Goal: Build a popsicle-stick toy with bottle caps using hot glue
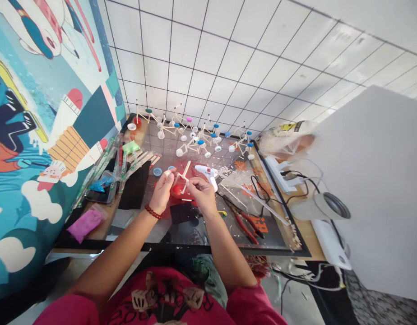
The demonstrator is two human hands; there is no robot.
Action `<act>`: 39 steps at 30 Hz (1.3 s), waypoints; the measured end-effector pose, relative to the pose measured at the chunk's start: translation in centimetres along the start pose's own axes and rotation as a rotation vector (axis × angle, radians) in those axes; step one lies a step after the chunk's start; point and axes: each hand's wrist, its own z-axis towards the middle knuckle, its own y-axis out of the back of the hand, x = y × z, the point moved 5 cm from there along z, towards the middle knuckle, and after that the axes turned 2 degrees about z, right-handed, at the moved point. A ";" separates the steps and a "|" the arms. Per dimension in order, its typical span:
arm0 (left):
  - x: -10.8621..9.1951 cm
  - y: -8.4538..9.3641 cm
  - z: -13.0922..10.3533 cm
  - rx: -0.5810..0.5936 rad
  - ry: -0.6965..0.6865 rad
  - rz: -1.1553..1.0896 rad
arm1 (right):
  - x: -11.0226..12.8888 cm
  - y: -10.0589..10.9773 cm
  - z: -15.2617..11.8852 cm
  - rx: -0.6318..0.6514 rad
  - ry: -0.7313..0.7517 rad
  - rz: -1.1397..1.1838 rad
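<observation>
My left hand [163, 191], with a red bead bracelet at the wrist, pinches one side of a small frame of pale wooden sticks [185, 169]. The fingers of my right hand [202, 193] are closed on its other side. One stick of the frame points up and away from me. Beneath the hands are a round red piece [177, 189] and a black pad [183, 213]. Just beyond my right hand, a white glue gun [208, 174] lies on the table. Blue bottle caps [157, 171] lie beyond my left hand.
Several small stick bicycles [199, 142] with cap wheels stand along the back by the tiled wall. Red-handled pliers [245, 223] and a black cable [262, 189] lie at right. Wooden sticks [144, 163], a pink packet [86, 222] and a black sheet [134, 186] are at left.
</observation>
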 end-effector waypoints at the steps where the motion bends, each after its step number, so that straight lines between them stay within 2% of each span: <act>1: -0.2 0.2 0.1 -0.008 -0.044 0.069 | -0.2 0.0 0.0 -0.028 -0.017 0.003; 5: -0.8 0.1 0.2 0.071 -0.184 0.427 | -0.7 -0.3 -0.1 -0.027 -0.027 -0.035; 8: -0.9 -0.5 0.1 0.120 -0.246 0.601 | 0.1 -0.8 -0.2 0.043 0.096 -0.178; 11: -0.8 -0.9 0.2 0.157 -0.238 0.594 | 1.1 -1.2 -0.4 0.115 0.223 -0.320; 13: -0.8 -0.8 0.3 0.150 -0.213 0.544 | 1.5 -1.3 -0.5 0.169 0.248 -0.366; 17: -1.1 -0.2 0.5 0.087 -0.208 0.501 | 1.0 -0.5 -0.2 0.198 0.163 -0.406; 22: -1.5 0.2 0.8 0.050 -0.260 0.631 | -1.0 0.5 0.4 0.153 0.037 -0.397; 29: -1.3 -0.4 0.8 0.126 -0.346 0.747 | -1.8 -0.5 0.1 0.234 0.134 -0.459; 35: -1.1 -0.3 0.8 0.091 -0.251 0.596 | -1.6 -0.5 0.2 0.263 0.138 -0.498; 39: -1.3 -0.5 0.8 0.085 -0.241 0.580 | -1.5 -0.6 0.3 0.283 0.152 -0.511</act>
